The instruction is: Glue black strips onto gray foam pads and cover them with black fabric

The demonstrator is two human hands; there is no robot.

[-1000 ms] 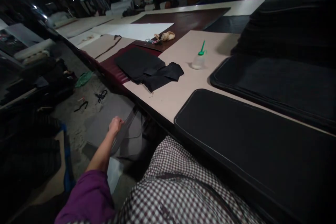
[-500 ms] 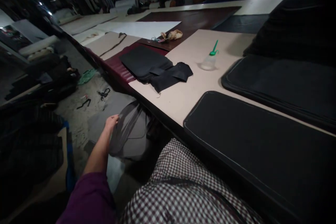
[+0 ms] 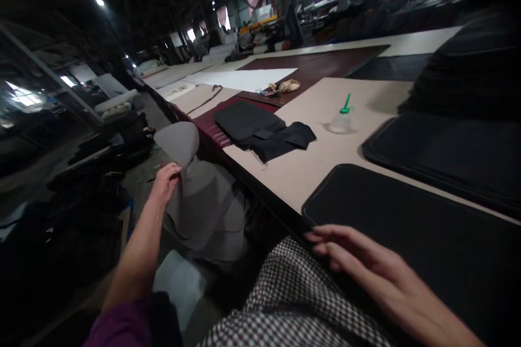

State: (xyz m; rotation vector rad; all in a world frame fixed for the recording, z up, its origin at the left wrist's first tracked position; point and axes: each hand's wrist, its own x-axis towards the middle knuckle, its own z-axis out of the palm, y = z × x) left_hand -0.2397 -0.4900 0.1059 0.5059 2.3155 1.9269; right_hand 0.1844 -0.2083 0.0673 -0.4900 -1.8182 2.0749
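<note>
My left hand is closed on the edge of a grey sheet piece, whose rounded end stands up above the fingers. More grey sheets lie low beside the table, just right of that hand. My right hand, slightly blurred, hovers near the table's front edge with its fingers bent and partly apart; I see nothing in it. Close to it lies a black rounded panel with a pale line along its border.
A squeeze bottle with a green spout stands on the beige tabletop. Black pieces lie left of it. Stacked black panels rise at the right. Dark piles cover the floor at left.
My left hand has lifted a grey sheet piece, so its rounded end now stands up. My right hand has come into view at the table edge. The view has tilted upward.
</note>
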